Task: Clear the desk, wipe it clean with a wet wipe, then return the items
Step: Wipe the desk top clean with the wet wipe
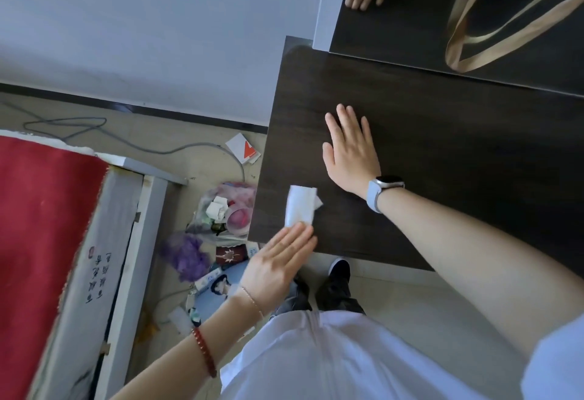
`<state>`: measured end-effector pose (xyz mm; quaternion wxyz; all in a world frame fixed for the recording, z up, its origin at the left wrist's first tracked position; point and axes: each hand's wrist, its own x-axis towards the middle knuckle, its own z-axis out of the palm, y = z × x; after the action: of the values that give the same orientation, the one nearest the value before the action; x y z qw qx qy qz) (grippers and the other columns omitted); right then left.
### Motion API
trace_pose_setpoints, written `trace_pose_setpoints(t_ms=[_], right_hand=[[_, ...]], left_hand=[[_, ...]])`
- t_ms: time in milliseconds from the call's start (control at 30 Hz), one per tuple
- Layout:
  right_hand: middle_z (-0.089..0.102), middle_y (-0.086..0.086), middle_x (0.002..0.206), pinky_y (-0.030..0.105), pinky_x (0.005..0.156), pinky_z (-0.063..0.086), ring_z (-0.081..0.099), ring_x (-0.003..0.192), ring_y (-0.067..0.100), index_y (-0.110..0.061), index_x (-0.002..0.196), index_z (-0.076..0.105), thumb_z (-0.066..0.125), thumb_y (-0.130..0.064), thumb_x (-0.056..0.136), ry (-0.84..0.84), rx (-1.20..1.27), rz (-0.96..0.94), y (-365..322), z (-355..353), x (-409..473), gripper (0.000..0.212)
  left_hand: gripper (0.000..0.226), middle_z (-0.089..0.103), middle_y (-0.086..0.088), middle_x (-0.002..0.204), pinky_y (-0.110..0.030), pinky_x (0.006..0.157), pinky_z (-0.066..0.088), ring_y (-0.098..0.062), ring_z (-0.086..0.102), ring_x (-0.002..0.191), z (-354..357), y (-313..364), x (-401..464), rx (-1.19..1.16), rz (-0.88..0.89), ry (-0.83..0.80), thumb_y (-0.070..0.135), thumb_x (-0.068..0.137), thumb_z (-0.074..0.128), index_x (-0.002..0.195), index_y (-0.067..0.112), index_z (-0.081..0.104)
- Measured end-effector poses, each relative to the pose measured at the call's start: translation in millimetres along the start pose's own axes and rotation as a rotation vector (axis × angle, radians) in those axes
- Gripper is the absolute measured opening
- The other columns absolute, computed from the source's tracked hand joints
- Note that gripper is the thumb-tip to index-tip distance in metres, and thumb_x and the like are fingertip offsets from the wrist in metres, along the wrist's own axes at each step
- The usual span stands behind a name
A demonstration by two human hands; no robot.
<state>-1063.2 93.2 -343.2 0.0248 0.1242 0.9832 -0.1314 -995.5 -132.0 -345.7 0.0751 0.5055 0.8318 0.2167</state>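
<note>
The dark wooden desk (442, 172) fills the right half of the view, its top bare. A folded white wet wipe (300, 208) lies near the desk's front left corner. My left hand (278, 260) lies flat with straight fingers, its fingertips pressing the near end of the wipe. My right hand (350, 150) rests flat and open on the desk top, palm down, a little beyond the wipe, with a watch on the wrist.
A mirror (410, 20) stands at the desk's back, reflecting a hand and beige bag straps (493, 27). On the floor to the left lie a plastic bag of rubbish (227, 210), a purple bag, small items and a cable. A red-covered bed (41, 226) stands far left.
</note>
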Motion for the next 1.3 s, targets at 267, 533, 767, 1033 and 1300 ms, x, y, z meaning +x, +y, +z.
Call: trace_pose_setpoints(t_ms=[267,533,767,1033,1300], right_hand=[[0.026,0.016,0.15,0.043,0.114,0.011,0.02,0.14,0.03,-0.008,0.139,0.032,0.031,-0.029,0.089,-0.016,0.038,-0.053,11.4,-5.5,-0.7,0.054],[0.052,0.015,0.132,0.046,0.105,0.034,0.043,0.126,0.031,-0.008,0.117,0.055,0.052,-0.016,0.081,0.158,0.117,0.044,-0.4,-6.5,11.6,0.038],[0.06,0.008,0.111,0.041,0.093,0.043,0.053,0.111,0.028,-0.012,0.1,0.056,0.038,-0.022,0.077,0.246,0.061,0.118,-10.7,-2.8,22.8,0.031],[0.061,0.01,0.113,0.042,0.095,0.042,0.051,0.112,0.028,-0.011,0.1,0.056,0.039,-0.023,0.078,0.235,0.008,0.138,-10.9,-0.4,25.0,0.031],[0.061,0.01,0.111,0.041,0.097,0.038,0.046,0.112,0.026,-0.013,0.1,0.051,0.041,-0.021,0.077,0.289,0.03,0.131,-9.0,4.2,25.4,0.026]], left_hand=[[0.051,0.052,-0.016,0.132,-0.042,0.109,0.028,-0.031,0.048,0.123,-28.8,-47.5,39.3,0.105,-0.21,-0.055,0.004,0.078,0.035,0.125,0.003,0.052],[0.055,0.013,-0.011,0.154,-0.027,0.115,-0.001,-0.023,0.008,0.143,-44.4,-87.3,135.9,0.061,-0.239,-0.083,0.0,0.091,0.034,0.143,0.006,0.017],[0.054,0.02,-0.014,0.152,-0.045,0.105,0.038,-0.035,0.035,0.132,-59.4,-124.1,185.7,0.026,-0.13,-0.164,0.006,0.092,0.042,0.142,0.002,0.022],[0.052,-0.003,-0.005,0.156,-0.039,0.114,-0.008,-0.02,-0.008,0.143,-61.5,-149.0,240.4,0.235,-0.172,-0.224,0.023,0.099,0.02,0.146,0.01,0.002],[0.052,0.002,-0.002,0.157,-0.045,0.115,-0.003,-0.017,-0.003,0.143,-62.8,-155.0,268.7,0.334,-0.206,-0.257,0.033,0.099,0.017,0.146,0.015,0.004]])
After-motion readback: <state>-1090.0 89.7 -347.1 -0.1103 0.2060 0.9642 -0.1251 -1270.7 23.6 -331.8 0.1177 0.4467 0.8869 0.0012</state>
